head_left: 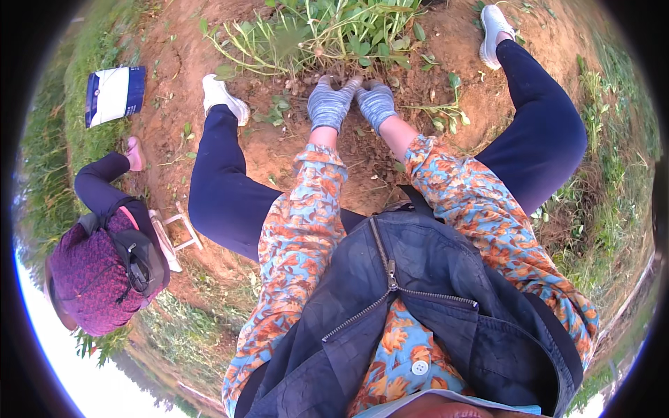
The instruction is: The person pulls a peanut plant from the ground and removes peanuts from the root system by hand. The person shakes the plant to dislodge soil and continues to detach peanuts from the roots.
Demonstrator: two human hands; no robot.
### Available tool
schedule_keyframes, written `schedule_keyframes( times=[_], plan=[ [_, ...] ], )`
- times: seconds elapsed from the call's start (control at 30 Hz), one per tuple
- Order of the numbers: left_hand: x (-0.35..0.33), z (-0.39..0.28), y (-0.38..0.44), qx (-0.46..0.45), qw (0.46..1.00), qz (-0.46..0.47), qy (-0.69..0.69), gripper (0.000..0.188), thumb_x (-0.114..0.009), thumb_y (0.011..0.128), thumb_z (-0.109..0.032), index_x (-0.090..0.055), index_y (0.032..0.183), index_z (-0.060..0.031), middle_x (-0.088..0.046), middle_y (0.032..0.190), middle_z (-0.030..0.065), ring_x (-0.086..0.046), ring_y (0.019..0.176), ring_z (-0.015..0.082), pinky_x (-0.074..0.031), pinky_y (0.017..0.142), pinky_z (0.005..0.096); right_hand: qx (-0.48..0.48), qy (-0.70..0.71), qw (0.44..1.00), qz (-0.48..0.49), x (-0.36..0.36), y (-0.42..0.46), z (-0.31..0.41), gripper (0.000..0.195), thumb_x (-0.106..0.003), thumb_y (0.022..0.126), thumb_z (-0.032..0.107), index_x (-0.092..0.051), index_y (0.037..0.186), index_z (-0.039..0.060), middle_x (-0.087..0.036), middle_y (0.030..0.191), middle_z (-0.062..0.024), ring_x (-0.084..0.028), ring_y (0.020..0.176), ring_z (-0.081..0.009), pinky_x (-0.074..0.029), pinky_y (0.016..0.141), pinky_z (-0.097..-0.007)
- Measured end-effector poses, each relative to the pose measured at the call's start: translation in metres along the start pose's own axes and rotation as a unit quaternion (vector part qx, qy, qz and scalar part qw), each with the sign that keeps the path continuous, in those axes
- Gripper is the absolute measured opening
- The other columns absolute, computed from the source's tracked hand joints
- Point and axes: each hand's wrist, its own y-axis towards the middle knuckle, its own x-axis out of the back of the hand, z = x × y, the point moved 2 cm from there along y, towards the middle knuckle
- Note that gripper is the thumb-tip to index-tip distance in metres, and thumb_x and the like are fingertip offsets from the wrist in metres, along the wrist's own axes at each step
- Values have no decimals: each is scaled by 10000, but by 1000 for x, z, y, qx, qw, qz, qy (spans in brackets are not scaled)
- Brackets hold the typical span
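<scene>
A heap of pulled-up plants (334, 36), apparently peanut plants, lies on the soil with its leafy stems pointing away and its roots towards me. At the root ends is my left hand (329, 104), in a grey-blue knit glove with bare fingertips. Close beside it, in a matching glove, my right hand (376, 102) is nearly touching it at the fingers. Both sets of fingertips are down among the roots and small clods or pods (292, 83). Whether they grip anything is hidden.
My white shoes (222, 99) stand on either side of the heap. Loose sprigs (447, 112) lie on the reddish soil (277, 151). Another person (104, 261) is on the left, near a white wooden stool (172, 230) and a blue-and-white bucket (115, 96). Grass (601, 219) grows at the right.
</scene>
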Motion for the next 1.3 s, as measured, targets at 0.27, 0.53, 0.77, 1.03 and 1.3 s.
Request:
schedule_keyframes(
  times=[0.27,0.53,0.77,1.03,1.3],
  plan=[
    [-18,53,46,121,974,79,-174,613,-734,773,-217,-495,1232,111,-660,1018,196,-640,934,249,-511,796,313,177,-34,983,22,-1,-11,5,303,-628,836,292,-649,941,9,-660,875,-206,-635,839,-349,-495,773,-401],
    [-31,43,48,61,972,167,-153,642,-712,800,-228,-442,1295,78,-633,1107,178,-631,949,244,-509,815,309,153,-116,981,28,6,-12,12,341,-606,832,291,-642,1014,5,-660,936,-220,-633,899,-354,-493,810,-401],
    [-42,62,73,143,959,123,-210,474,-694,807,-132,-514,1206,52,-651,1027,162,-634,898,224,-521,776,307,197,-108,970,98,4,-35,35,271,-599,821,263,-638,968,39,-659,935,-186,-625,879,-350,-486,808,-410],
    [-2,35,69,203,942,169,-208,402,-724,785,-191,-603,1129,-23,-653,836,44,-551,600,172,-470,530,309,-97,361,908,189,-2,-19,11,173,-604,836,124,-574,984,40,-605,773,-75,-640,645,-201,-562,524,-320],
    [-1,22,69,173,958,145,-177,448,-762,761,-237,-626,1118,-1,-625,740,51,-520,597,150,-428,542,299,98,-11,994,-41,19,37,-2,305,-598,886,262,-677,1030,4,-698,929,-106,-637,831,-197,-482,793,-314]
  ],
)
